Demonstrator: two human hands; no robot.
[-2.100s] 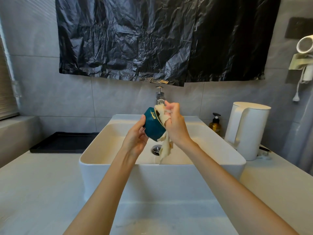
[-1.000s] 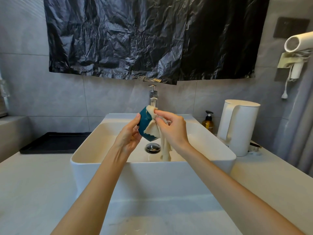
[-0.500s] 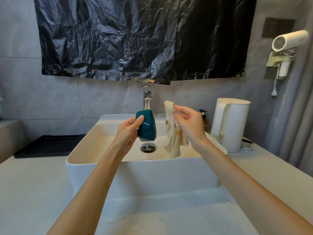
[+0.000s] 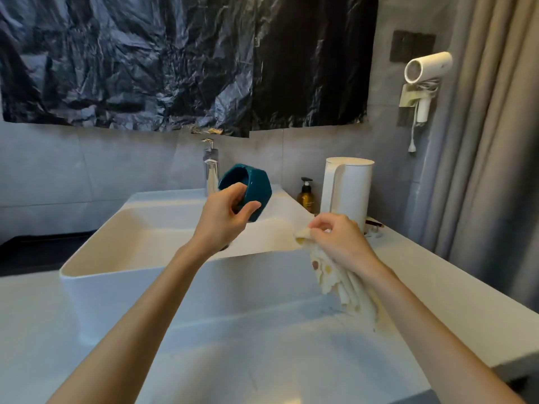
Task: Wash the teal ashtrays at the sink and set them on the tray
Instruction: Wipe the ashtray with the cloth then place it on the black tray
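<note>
left hand (image 4: 223,220) gripped teal ashtray (image 4: 251,189) above sink (image 4: 140,275), near faucet (image 4: 210,167) | right hand (image 4: 339,240) pinched cloth (image 4: 335,279) over sink's right rim

Teal ashtray (image 4: 258,186), faceted, tipped on its side, opening leftward, held by the left hand (image 4: 223,221) above the white rectangular sink (image 4: 131,287); black tray (image 4: 32,253) on the counter, far left.

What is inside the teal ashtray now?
The teal ashtray shows only its dark inner wall, no contents. The left hand covers the lower opening, hiding the floor.
</note>
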